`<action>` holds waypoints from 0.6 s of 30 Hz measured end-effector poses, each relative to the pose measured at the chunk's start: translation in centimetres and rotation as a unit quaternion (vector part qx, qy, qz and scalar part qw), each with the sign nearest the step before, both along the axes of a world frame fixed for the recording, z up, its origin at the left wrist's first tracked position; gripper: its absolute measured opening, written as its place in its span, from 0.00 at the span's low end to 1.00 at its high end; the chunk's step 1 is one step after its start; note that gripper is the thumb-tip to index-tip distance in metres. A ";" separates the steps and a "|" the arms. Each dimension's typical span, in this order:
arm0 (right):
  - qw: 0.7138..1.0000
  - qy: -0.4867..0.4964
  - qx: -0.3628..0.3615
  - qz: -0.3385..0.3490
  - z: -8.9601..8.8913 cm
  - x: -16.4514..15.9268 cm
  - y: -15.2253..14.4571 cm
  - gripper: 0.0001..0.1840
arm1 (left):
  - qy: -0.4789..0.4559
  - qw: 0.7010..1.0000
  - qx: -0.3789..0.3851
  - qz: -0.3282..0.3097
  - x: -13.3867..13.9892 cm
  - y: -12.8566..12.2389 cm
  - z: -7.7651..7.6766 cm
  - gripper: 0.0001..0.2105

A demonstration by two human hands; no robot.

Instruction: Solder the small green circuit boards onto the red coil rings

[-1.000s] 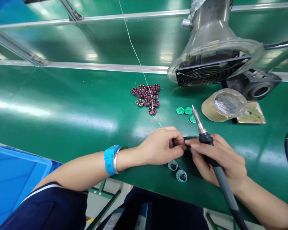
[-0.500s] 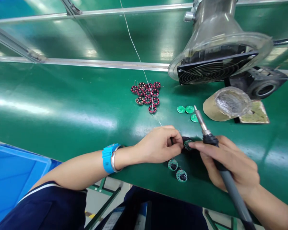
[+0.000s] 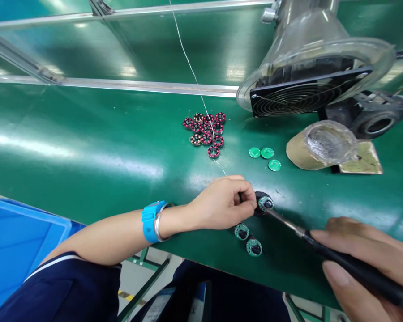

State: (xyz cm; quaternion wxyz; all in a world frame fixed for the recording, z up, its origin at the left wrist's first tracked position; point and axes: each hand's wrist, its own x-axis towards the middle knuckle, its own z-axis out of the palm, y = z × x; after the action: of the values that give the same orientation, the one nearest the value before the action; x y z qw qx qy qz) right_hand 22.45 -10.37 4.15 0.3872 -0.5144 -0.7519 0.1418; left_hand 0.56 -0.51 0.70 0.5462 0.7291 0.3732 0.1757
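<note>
My left hand [image 3: 226, 203] is closed in a pinch at the left edge of a black round piece. A thin solder wire [image 3: 206, 109] runs down from above into this hand; the fingertips are partly hidden. On the black piece lies a small round green circuit board [image 3: 265, 204]. My right hand [image 3: 366, 259] grips the black handle of a soldering iron [image 3: 289, 222], whose tip touches the board's lower right edge. Nearer me on the bench lie two similar round boards, one [image 3: 242, 231] beside my left hand and the other [image 3: 254, 247] a little nearer.
Several red-and-black wound coils [image 3: 206, 129] sit grouped behind my left hand. Three plain green discs [image 3: 267, 153] lie to their right. A cardboard-coloured cup [image 3: 302, 150] stands under a clear fume hood [image 3: 322, 27] with a black fan [image 3: 298, 96]. A blue bin [image 3: 16, 250] is at the left.
My right hand has moved right and toward me, its finger leaving the board. The iron has swung down from pointing away, its tip now at the board. My left hand stays in place.
</note>
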 end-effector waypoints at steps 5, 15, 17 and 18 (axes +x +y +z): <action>1.000 0.000 0.016 0.017 0.1 -0.2 0.6 0.11 | 0.005 1.000 0.006 -0.001 0.0 0.0 0.0 0.03; 0.999 -0.012 0.013 0.040 0.3 -0.3 1.0 0.11 | 0.015 1.000 0.013 0.000 0.1 0.0 0.2 0.03; 0.999 -0.007 0.019 0.042 0.3 -0.3 1.0 0.11 | 0.014 1.000 0.016 0.000 0.1 0.0 0.1 0.03; 0.999 -0.005 0.017 0.038 0.3 -0.4 1.0 0.11 | 0.014 1.000 0.019 0.001 0.1 0.0 0.1 0.03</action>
State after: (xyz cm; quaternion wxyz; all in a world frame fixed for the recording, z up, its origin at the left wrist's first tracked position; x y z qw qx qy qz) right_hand 22.10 -9.40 4.44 0.3864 -0.4797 -0.7752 0.1405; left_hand 0.63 -0.53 0.78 0.5269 0.7414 0.3777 0.1732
